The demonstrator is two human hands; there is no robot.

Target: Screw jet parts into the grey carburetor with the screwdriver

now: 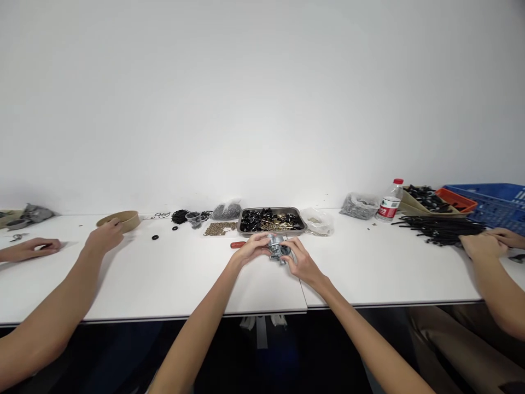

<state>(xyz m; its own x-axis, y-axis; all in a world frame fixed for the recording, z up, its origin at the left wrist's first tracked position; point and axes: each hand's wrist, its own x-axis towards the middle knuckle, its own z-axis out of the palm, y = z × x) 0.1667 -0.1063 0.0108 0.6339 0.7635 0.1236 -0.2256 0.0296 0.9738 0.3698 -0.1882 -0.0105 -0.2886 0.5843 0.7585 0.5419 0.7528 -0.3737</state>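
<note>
Between my two hands is a silver metal carburetor [278, 250], held just above the white table with a round opening toward the right. My left hand [253, 248] grips it from the left, fingers along its top and side. On the other side, my right hand [302, 258] has thumb and fingers closed around the end with the opening. A red screwdriver handle [237, 245] lies by my left hand, the rest of it hidden. Directly beyond my hands stands a metal tray [304, 223] of black parts and brass-coloured pieces.
Small brass parts [221, 229] and plastic bags flank the tray. Black rings [155, 237] and a clear cup [194, 220] lie left. A co-worker's hand reaches into a tan bowl [130, 221]. Rightward are a bottle [389, 203], black tubes [441, 230], a blue basket [498, 205] and another person's hands.
</note>
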